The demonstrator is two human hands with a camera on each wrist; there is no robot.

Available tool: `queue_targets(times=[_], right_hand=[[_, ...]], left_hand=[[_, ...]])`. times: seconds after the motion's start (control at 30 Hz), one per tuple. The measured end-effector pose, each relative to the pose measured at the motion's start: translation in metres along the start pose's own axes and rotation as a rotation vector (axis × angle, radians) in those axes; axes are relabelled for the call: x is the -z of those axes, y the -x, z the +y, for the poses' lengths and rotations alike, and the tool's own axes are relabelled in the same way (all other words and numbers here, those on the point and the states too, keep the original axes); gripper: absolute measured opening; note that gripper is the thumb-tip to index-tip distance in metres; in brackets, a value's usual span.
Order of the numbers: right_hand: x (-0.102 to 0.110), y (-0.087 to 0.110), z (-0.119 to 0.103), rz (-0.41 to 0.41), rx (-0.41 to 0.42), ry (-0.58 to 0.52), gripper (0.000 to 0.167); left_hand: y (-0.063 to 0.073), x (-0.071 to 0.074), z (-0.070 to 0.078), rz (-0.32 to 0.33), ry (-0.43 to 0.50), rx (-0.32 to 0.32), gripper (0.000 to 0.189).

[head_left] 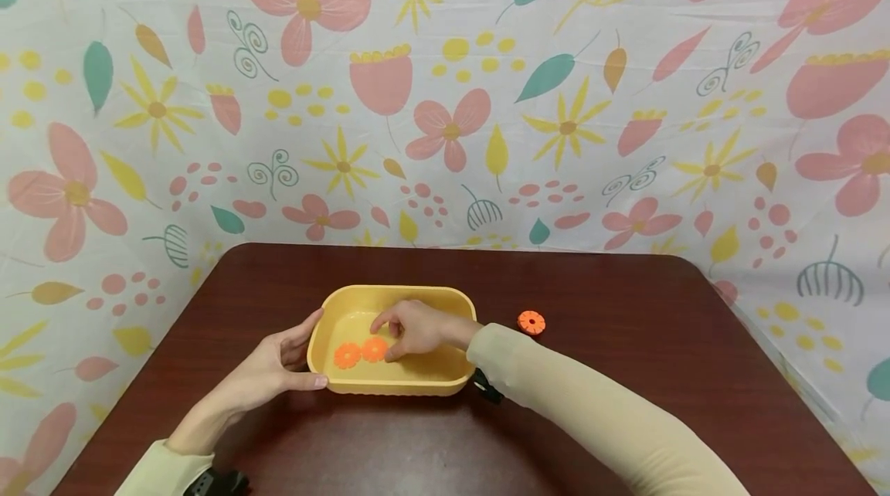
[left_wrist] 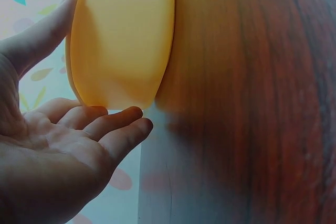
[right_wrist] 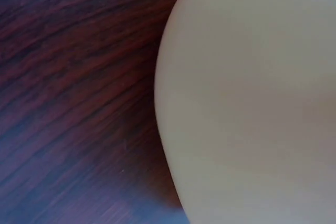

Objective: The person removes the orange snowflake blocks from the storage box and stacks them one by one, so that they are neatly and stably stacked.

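A yellow plastic tub (head_left: 399,386) stands on the table with two orange flower-shaped discs on its floor, a left disc (head_left: 347,355) and a right disc (head_left: 375,349). My left hand (head_left: 267,368) holds the tub's left end, thumb at the near corner and fingers at the far side. In the left wrist view the left hand (left_wrist: 68,135) has its fingertips against the tub's end (left_wrist: 123,40). Inside the tub is my right hand (head_left: 415,326), thumb and forefinger spread apart beside the right disc. The right wrist view has only the tub's outer wall (right_wrist: 236,103), with the hand hidden.
Another orange disc, apparently a small stack (head_left: 531,322), lies on the table right of the tub, just beyond the right sleeve (head_left: 591,395). The dark brown table (head_left: 605,287) ends at a flower-patterned cloth (head_left: 445,56) behind it.
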State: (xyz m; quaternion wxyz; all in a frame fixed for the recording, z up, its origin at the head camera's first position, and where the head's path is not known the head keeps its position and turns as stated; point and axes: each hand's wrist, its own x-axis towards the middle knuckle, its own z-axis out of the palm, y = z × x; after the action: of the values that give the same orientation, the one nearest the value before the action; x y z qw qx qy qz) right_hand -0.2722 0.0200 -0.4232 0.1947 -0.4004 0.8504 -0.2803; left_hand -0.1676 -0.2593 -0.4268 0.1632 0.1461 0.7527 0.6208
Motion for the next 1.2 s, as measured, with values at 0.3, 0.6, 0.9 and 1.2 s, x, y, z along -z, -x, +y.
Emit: queue_targets(times=[0.3,0.6,0.9,1.2], right_hand=[[-0.0028,-0.0029,0.0011,-0.015,0.032,-0.006,0.038],[-0.0028,-0.0003,-0.0002,0.015,0.048,0.023,0.032],[-0.0015,0.0038,0.0025,0.036,0.022,0.045,0.037],[0.0009,0.0015,0.0052,-0.010,0.059,0.080,0.040]], left_hand=[[0.0007,0.0002,0.0011,0.006,0.000,0.011,0.105],[0.0013,-0.0007,0.0016,0.006,-0.005,-0.005,0.104],[0.0019,-0.0010,0.0012,0.012,-0.021,-0.013,0.104],[0.0018,-0.0006,0.0014,0.007,-0.014,-0.007,0.104]])
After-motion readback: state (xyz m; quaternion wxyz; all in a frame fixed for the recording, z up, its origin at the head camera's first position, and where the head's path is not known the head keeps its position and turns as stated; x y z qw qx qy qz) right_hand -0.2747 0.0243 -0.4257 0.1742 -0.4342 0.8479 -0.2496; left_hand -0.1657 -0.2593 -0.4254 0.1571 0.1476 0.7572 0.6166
